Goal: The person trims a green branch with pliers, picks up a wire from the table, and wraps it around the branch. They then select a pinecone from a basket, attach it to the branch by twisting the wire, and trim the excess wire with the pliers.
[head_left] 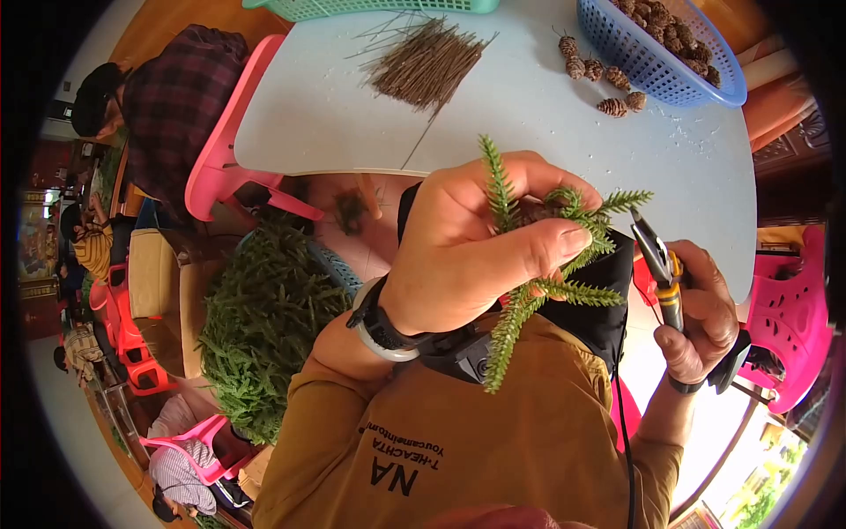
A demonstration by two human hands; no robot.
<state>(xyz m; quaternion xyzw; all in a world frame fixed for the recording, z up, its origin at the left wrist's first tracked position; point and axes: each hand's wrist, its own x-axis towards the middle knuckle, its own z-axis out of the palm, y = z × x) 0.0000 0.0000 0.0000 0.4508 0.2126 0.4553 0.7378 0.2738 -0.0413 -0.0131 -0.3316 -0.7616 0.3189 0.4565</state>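
Observation:
Pinched between the thumb and fingers of my left hand is an artificial pine sprig, its green needled tips spreading out several ways. Something brownish shows at the sprig's middle, mostly hidden by my fingers. My right hand is wrapped round a pair of pliers with yellow and black handles. Their metal jaws point up, close to the sprig's right-hand tip; whether they touch it I cannot tell. Both hands are over my lap, at the near edge of the white table.
On the table lie a bundle of thin brown wires and several loose pine cones beside a blue basket. A green basket stands at the far edge. A pile of green sprigs is at my left, near a pink chair and other people.

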